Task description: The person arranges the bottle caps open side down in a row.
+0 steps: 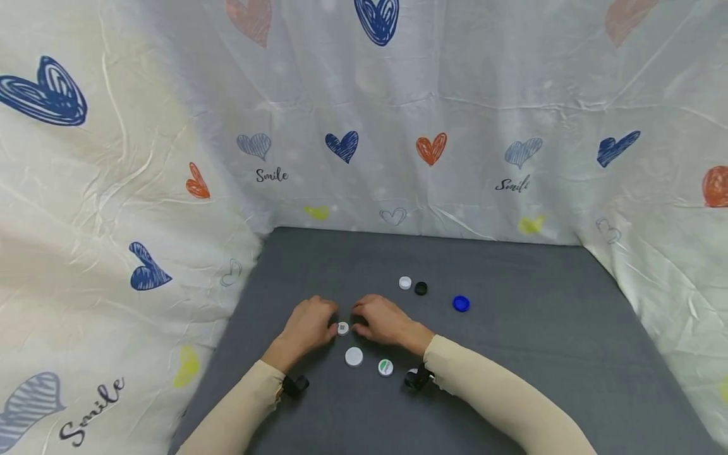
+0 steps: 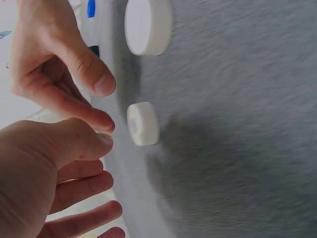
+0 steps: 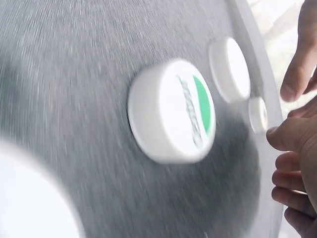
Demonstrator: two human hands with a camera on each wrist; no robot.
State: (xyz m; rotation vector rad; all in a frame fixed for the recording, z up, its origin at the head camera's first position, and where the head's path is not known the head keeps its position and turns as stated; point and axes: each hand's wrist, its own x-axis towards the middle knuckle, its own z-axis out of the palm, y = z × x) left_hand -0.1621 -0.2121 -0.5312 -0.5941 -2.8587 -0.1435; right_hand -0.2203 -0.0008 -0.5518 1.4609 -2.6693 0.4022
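A small white bottle cap (image 1: 343, 328) with a greyish mark on top lies on the grey cloth between the two hands. My left hand (image 1: 309, 324) is just left of it, fingers loosely spread in the left wrist view and holding nothing. From the other side my right hand (image 1: 382, 319) hovers with thumb and index finger apart, also holding nothing. In the left wrist view both hands' fingertips come close together beside the small cap (image 2: 142, 124), and a strip of cloth shows between them and it. A larger white cap (image 1: 354, 357) lies nearer the body.
A white cap with a green label (image 1: 385, 368) lies below the right forearm, near another white cap partly hidden by the right wrist camera (image 1: 418, 377). Farther back are a white cap (image 1: 405, 283), a black cap (image 1: 421, 288) and a blue cap (image 1: 461, 303). A heart-printed curtain (image 1: 364, 101) borders the table.
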